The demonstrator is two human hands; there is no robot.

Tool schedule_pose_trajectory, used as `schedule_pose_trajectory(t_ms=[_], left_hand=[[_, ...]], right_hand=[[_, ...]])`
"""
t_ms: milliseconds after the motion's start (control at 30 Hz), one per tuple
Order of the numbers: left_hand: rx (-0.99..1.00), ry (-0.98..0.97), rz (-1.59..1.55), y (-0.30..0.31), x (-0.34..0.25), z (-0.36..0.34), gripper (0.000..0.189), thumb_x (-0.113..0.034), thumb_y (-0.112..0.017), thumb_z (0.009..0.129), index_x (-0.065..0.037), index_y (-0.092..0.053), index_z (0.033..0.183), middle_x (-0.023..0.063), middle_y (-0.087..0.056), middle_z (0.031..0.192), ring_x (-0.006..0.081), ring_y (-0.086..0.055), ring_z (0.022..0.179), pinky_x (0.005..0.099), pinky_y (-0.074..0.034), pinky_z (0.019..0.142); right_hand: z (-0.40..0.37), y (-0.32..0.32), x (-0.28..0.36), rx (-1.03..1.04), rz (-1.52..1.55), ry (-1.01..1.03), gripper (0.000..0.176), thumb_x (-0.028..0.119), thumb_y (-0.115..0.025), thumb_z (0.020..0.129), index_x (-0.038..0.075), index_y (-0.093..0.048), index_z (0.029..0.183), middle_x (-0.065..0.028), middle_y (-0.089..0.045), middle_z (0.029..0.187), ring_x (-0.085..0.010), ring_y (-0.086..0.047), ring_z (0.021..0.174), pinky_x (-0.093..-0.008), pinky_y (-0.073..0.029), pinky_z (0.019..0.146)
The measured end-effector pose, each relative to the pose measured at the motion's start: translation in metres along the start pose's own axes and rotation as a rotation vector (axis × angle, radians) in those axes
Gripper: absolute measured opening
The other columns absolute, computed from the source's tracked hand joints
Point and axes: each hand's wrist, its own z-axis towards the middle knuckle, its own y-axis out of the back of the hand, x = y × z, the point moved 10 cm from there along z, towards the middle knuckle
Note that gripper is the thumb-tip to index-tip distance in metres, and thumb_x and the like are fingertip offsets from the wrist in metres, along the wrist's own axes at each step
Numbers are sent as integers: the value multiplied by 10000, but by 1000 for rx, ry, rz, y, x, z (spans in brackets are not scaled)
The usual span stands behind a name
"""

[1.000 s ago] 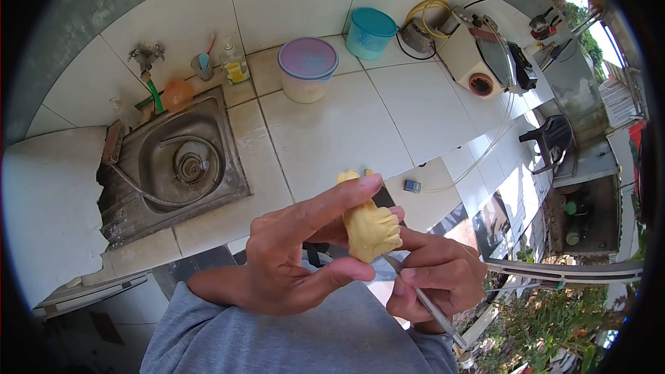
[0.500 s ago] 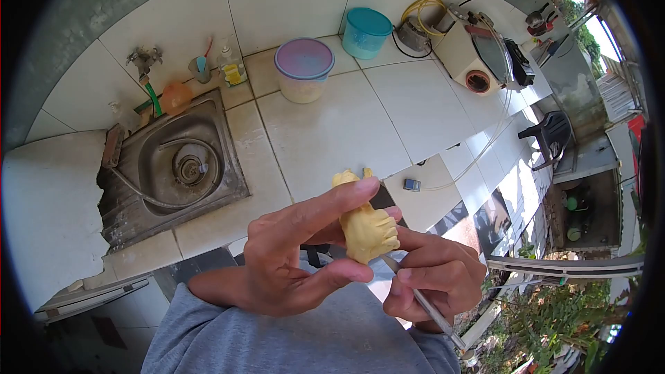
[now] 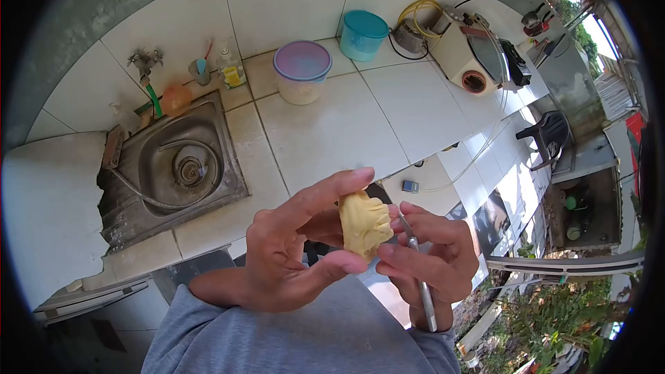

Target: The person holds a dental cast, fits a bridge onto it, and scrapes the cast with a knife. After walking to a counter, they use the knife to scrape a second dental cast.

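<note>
My left hand (image 3: 294, 249) grips a pale yellow moulded lump (image 3: 361, 227) between thumb and fingers, above the counter's front edge. The lump has a smooth body and a row of finger-like ridges along its right side. My right hand (image 3: 436, 253) is closed around a slim metal craft knife (image 3: 420, 263). Its handle slants down past my palm, and the narrow blade points up, close beside the ridges. Some fingertips of the right hand are right at the lump's right edge.
A steel sink (image 3: 228, 159) with a hose lies left on the tiled counter (image 3: 325, 131). Behind stand a purple-lidded tub (image 3: 303, 73), a teal-lidded tub (image 3: 364, 34) and a soap bottle (image 3: 231, 69). At right are a cream appliance (image 3: 464, 59) and a black chair (image 3: 547, 138).
The knife has swung more upright, its blade now higher beside the ridges. The lump has turned in my left hand, and its small top protrusion no longer shows.
</note>
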Motion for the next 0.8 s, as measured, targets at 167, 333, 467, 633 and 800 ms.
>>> schedule_pose_trajectory(t_ms=[167,333,467,633,800], left_hand=[[2,21,-40,-3,-3,2,770,-264,-652,911,133,-220,1409,292,-603,1174,265,-652,1045,338,-545,891],[-1,58,-123,-5,4,0,674,-148,-678,895,63,-314,1420,208,-633,1182,242,-632,1093,326,-482,957],[-8,138,-218,-11,14,0,661,-130,-642,919,53,-277,1438,217,-611,1216,245,-611,1129,326,-474,971],[-72,296,-303,-5,29,3,758,-358,-625,919,56,-259,1438,204,-637,1168,222,-674,990,333,-572,832],[18,446,-599,-14,48,0,695,-357,-566,948,22,-266,1448,215,-618,1198,188,-675,949,320,-564,843]], right_hand=[[1,-3,5,52,-109,79,257,194,-838,654,199,-759,899,-24,-616,840,-167,-681,746,-412,-595,814],[6,-5,13,151,-191,156,267,143,-829,629,196,-743,877,3,-607,819,-157,-685,747,-423,-586,826],[-2,4,14,82,-185,191,235,151,-827,643,180,-704,841,-10,-565,823,-160,-685,764,-434,-575,846],[-12,29,-5,-179,-30,-3,144,202,-745,821,131,-660,914,-99,-547,870,-222,-658,805,-460,-562,850],[-8,32,-16,-201,-14,16,271,343,-621,913,84,-679,963,-124,-617,898,-228,-667,786,-427,-575,813]])
